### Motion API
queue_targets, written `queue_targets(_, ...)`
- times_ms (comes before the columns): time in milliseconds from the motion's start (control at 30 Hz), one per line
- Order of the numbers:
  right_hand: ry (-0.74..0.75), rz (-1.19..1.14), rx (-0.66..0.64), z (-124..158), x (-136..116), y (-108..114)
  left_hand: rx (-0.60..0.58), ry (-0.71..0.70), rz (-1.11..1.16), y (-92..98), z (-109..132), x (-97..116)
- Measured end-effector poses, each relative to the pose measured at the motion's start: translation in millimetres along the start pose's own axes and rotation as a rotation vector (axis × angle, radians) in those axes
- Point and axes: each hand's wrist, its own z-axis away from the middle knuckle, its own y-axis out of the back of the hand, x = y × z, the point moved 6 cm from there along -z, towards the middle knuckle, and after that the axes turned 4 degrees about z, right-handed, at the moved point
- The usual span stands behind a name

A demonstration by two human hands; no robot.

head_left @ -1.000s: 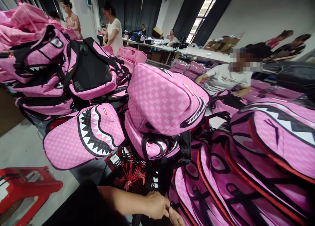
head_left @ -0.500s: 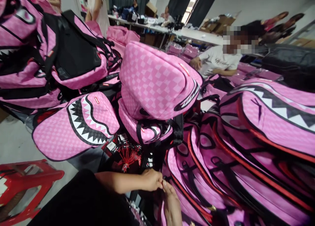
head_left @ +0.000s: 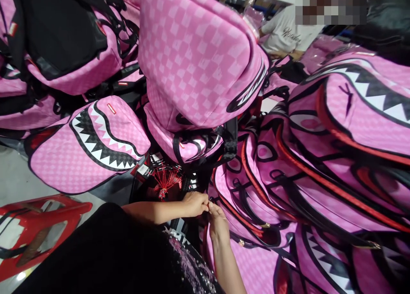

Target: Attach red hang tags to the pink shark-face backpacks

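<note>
My left hand [head_left: 195, 203] and my right hand [head_left: 218, 219] meet fingertip to fingertip low in the middle, both pinched on something small and red that I cannot make out. They hover at the edge of a pink backpack [head_left: 256, 225] with black and red trim lying before me. Just behind the hands sits a bundle of red tag strings [head_left: 166, 179] with black hang tags. A pink checkered backpack [head_left: 198, 59] with a shark-mouth print towers above them.
Pink shark-mouth backpacks are heaped on the left [head_left: 86, 147] and right [head_left: 361, 110]. A red plastic stool [head_left: 38, 230] stands on the grey floor at lower left. A person in a white shirt [head_left: 288, 31] sits behind the pile.
The view has tilted down and closer to the bags. My right hand has come up into view and joined my left hand in a pinch.
</note>
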Motion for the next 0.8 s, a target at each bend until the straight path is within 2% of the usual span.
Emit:
queue_targets(67,-0.008,-0.018,0.013,1.4,0.6,-1.5,-0.025,-0.009,0.012,-0.4,0.4,0.6)
queue_targets(200,-0.010,-0.052,0.027,5.3,-1.2,-4.3,0.011,-0.010,0.007,2.3,0.8,0.3)
queue_targets(333,-0.007,-0.074,0.038,8.3,-3.5,-5.7,-0.026,-0.021,0.027,0.3,0.4,-0.5)
queue_targets(467,-0.008,-0.083,0.047,8.6,-4.3,-5.2,0.006,-0.010,0.012,2.6,-0.6,-2.7)
queue_targets(600,-0.026,-0.089,0.023,9.1,-5.5,-5.3,-0.039,-0.036,0.029,-2.4,-2.2,-2.5)
queue_targets(700,-0.027,-0.098,0.013,9.9,-7.8,-5.4,0.015,-0.033,0.011,-1.5,-2.5,-3.0)
queue_targets(800,-0.033,-0.105,0.020,9.7,-8.1,-4.7,-0.005,-0.047,0.014,-3.5,-1.9,-2.6)
